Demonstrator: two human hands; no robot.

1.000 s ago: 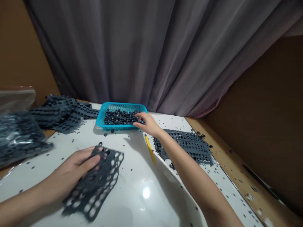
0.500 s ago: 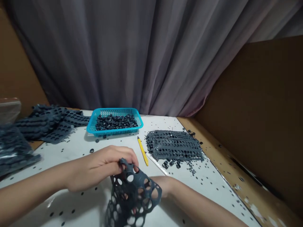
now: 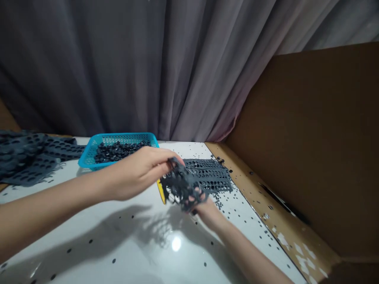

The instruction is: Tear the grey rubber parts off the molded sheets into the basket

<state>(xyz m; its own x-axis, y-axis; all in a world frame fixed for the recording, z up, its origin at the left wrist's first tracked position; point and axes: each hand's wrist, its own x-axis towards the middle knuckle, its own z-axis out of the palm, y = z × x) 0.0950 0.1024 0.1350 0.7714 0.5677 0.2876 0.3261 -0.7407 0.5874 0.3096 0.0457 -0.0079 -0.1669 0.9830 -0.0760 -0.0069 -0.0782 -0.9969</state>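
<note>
A dark grey rubber sheet full of round holes (image 3: 183, 185) hangs above the white table, crumpled and blurred by motion. My left hand (image 3: 142, 167) is closed on its upper left edge. Lower down on the right, my right hand (image 3: 204, 205) grips the same sheet, its fingers partly showing through the holes. Just behind the held sheet lies a stack of similar perforated sheets (image 3: 211, 173). A yellow pen-like tool (image 3: 161, 192) on the table is partly covered by the sheet.
A blue plastic basket (image 3: 85, 159) holds many small black rubber pieces. More dark sheets (image 3: 29, 157) are piled at the far left. Small black discs dot the white table (image 3: 124, 244). A cardboard wall (image 3: 310, 138) stands on the right, a grey curtain (image 3: 133, 71) behind.
Both hands have lifted the perforated sheet up and away, toward the stack, and it is more bunched together. The view has turned to the right.
</note>
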